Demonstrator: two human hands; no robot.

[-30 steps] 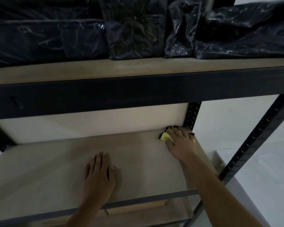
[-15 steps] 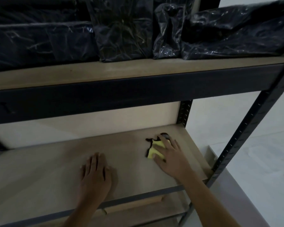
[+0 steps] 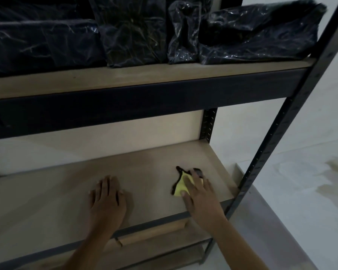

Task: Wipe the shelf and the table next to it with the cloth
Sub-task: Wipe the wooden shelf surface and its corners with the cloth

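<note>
Cloth [image 3: 180, 187]: yellow, dark-edged, soft and light, so it will bunch. It lies on the shelf [image 3: 144, 172] near the right front. Your right hand [image 3: 200, 193] presses it flat, fingers spread; keep your palm on its middle. Left hand [image 3: 105, 197] rests flat, open.

Your right hand [image 3: 198, 193] covers most of the cloth [image 3: 180, 185], so you see only its yellow corner and dark edge. The shelf [image 3: 66, 191] runs off the left edge, and both forearms leave at the bottom. The black bags [image 3: 137, 32] on the board above are cut off at the top; their contents stay hidden. The lower tier under the shelf is too dim to read.
</note>
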